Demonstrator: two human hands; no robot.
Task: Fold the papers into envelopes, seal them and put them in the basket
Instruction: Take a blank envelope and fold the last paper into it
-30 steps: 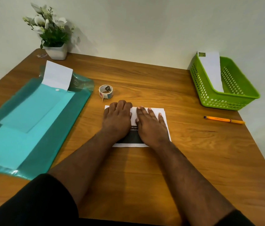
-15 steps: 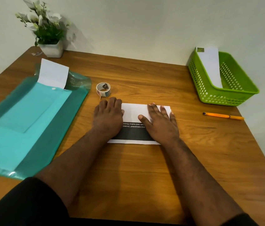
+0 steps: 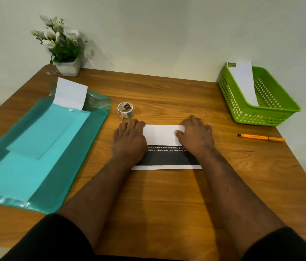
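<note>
A wooden table (image 3: pixel 167 204) carries everything. On its left side lies a teal plastic folder (image 3: pixel 26 157) with a white sheet (image 3: pixel 70 94) sticking out of its far end. At the far right stands the green basket (image 3: pixel 272 113), a white folded envelope (image 3: pixel 244 83) leaning inside it. Mid-table lies the folded paper (image 3: pixel 162 135) — white flap on top, a dark printed band along its near part. The left hand (image 3: pixel 128 141) presses its left end and the right hand (image 3: pixel 196 136) its right end, both palms down; the fingers bend at the far edge, and whether they grip it I cannot tell. A potted plant (image 3: pixel 63 48) stands at the far left corner, an orange pen (image 3: pixel 261 137) lies near the basket, and a small sticker roll (image 3: pixel 125 109) sits just beyond the left hand
</note>
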